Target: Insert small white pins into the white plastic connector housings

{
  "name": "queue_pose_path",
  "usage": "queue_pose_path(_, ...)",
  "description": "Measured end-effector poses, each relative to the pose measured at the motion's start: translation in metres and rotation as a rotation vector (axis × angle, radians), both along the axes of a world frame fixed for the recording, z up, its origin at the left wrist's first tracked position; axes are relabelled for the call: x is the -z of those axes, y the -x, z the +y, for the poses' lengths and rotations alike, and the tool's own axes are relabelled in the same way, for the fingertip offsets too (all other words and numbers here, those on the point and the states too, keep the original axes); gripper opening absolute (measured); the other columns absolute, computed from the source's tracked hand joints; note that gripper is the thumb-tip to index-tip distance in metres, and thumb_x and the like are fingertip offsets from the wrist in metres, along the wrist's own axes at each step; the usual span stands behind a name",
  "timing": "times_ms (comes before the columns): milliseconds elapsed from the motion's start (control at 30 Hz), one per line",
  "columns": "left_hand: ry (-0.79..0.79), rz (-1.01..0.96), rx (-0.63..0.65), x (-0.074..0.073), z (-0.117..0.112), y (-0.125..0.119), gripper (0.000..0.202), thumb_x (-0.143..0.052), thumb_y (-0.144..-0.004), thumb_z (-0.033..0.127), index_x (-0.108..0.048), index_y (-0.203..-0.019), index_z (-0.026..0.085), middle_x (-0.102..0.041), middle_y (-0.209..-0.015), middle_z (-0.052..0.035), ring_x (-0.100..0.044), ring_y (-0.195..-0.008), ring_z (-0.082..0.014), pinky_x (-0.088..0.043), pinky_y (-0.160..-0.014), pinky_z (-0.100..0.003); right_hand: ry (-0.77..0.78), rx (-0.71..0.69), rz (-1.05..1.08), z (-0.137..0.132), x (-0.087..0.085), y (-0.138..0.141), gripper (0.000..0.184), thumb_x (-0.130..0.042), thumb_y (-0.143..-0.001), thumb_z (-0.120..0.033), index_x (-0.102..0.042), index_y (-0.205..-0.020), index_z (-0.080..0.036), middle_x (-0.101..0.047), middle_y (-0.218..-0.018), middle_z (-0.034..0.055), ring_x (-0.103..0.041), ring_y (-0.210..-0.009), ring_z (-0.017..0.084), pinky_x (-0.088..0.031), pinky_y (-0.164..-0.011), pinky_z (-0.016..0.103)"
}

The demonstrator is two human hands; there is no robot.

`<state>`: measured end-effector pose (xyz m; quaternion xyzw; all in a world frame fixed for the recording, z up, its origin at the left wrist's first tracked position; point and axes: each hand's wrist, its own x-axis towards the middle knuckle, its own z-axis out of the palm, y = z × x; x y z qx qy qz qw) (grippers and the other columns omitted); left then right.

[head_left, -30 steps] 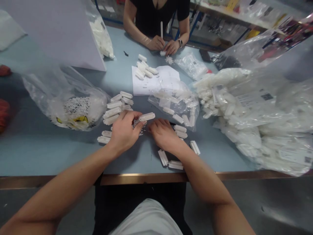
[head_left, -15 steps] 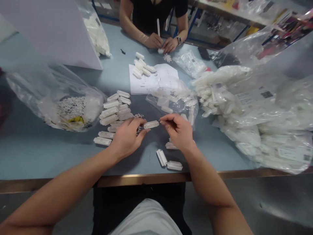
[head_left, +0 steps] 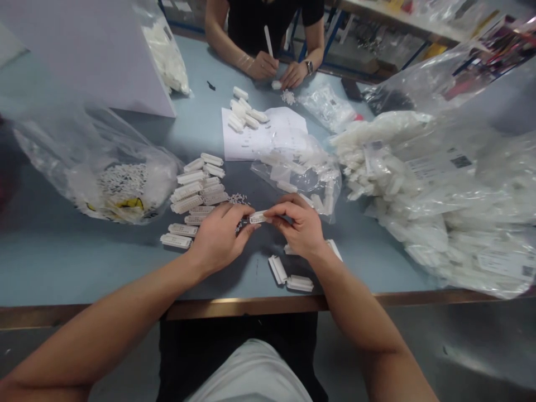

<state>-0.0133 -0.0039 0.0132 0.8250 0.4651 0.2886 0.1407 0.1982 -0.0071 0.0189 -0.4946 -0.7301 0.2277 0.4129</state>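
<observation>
The grip of your left hand (head_left: 220,235) pinches a white block (head_left: 257,217) in the head view; your right hand (head_left: 298,224) touches its right end, whether pinching I cannot tell. The block sits between both hands, over the table (head_left: 232,282), near loose white bits (head_left: 238,199).

We count one held block (head_left: 256,217), one paper sheet (head_left: 240,146), one pen (head_left: 268,42) and one wristwatch (head_left: 309,67); piled blocks (head_left: 186,191) overlap too closely to count.

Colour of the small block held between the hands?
The small block is white; best seen in the head view.
</observation>
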Motion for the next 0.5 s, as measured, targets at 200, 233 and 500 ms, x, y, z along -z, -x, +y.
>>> queue_pose_path(200, -0.011, 0.001, 0.022, -0.0016, -0.0013, 0.0002, 0.017, -0.061, -0.096, 0.031, -0.068, -0.107, 0.020, -0.073, -0.098, -0.0069, -0.069, -0.094, -0.0244, -0.054, -0.085, -0.036, -0.052, -0.017, -0.033, 0.0001, 0.0020, -0.0008, 0.011, -0.070, -0.089, -0.018, -0.078, -0.090, -0.026, -0.067, -0.093, 0.0034, -0.066, -0.086, 0.018, -0.056, -0.078, 0.031)
queue_pose_path(233, -0.020, -0.003, 0.028, -0.0013, -0.0013, 0.0002, 0.017, -0.061, -0.096, 0.031, -0.068, -0.107, 0.020, -0.073, -0.098, -0.0069, -0.069, -0.094, -0.0242, -0.054, -0.085, -0.035, -0.057, -0.014, -0.045, -0.0001, 0.0022, -0.0009, 0.012, -0.070, -0.089, -0.018, -0.078, -0.091, -0.027, -0.067, -0.093, 0.0032, -0.065, -0.087, 0.018, -0.056, -0.078, 0.031)
queue_pose_path(500, -0.095, -0.020, 0.062, 0.0016, -0.0010, 0.0008, 0.012, -0.061, -0.096, 0.027, -0.068, -0.102, 0.019, -0.071, -0.091, -0.0063, -0.068, -0.087, -0.0227, -0.053, -0.080, -0.033, 0.050, -0.090, 0.010, 0.0008, -0.0024, -0.0016, 0.010, -0.068, -0.088, -0.018, -0.075, -0.088, -0.026, -0.067, -0.094, 0.0031, -0.065, -0.091, 0.019, -0.054, -0.083, 0.033)
